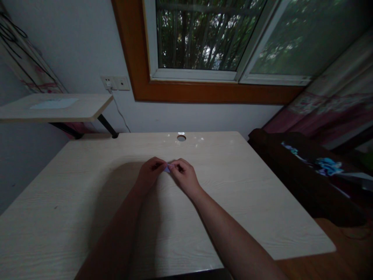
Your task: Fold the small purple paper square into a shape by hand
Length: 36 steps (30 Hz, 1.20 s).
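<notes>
My left hand [150, 171] and my right hand [184, 177] meet over the middle of a pale wooden desk [87, 202]. Both have their fingers curled and pinched together on a small pale purple piece [167, 168], which looks like folded paper. Most of the piece is hidden by my fingers. Both forearms reach in from the bottom edge of the view.
A round cable hole [181, 137] sits near the desk's far edge. A raised side shelf [58, 107] stands at the left, with a wall socket [115, 83] and cord behind it. A window [221, 39] is above. Dark furniture [305, 175] borders the desk's right side.
</notes>
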Motion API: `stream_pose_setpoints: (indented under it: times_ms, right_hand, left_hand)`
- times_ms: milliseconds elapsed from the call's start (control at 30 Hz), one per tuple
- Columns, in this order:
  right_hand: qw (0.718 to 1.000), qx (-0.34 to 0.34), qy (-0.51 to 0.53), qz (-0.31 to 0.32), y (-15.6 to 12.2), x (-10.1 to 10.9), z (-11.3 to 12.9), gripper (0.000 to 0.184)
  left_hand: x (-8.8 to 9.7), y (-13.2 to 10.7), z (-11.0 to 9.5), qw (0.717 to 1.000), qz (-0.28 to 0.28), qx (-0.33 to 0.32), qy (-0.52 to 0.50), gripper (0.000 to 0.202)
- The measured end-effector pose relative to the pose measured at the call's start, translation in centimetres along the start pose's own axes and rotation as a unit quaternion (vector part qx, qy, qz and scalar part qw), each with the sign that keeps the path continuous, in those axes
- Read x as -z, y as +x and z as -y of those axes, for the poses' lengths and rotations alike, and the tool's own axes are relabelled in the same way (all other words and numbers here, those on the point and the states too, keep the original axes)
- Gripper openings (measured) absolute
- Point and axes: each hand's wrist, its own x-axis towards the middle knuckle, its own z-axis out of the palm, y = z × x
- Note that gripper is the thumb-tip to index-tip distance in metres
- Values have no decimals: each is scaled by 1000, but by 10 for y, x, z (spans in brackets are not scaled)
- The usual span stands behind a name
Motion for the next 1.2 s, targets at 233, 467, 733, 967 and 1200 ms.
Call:
stream_pose_setpoints:
  times_ms: [233,467,733,967,1200]
  right_hand:
    - [999,30,-28,-6,0,1,1,12]
    - [994,77,-74,-3,0,2,-2,8]
    - [994,77,-75,-35,0,4,4,9]
    - [992,16,-54,-117,4,9,0,9]
    - [998,55,-26,-19,2,2,1,10]
  left_hand:
    - [1,-1,-2,998,-2,-32,52,18]
    - [3,0,-3,993,3,-74,93,16]
    - [5,-2,-7,995,-20,-58,77,13]
    - [8,0,-2,996,-85,-13,-3,14]
    - [3,1,-5,999,-23,-12,40,13]
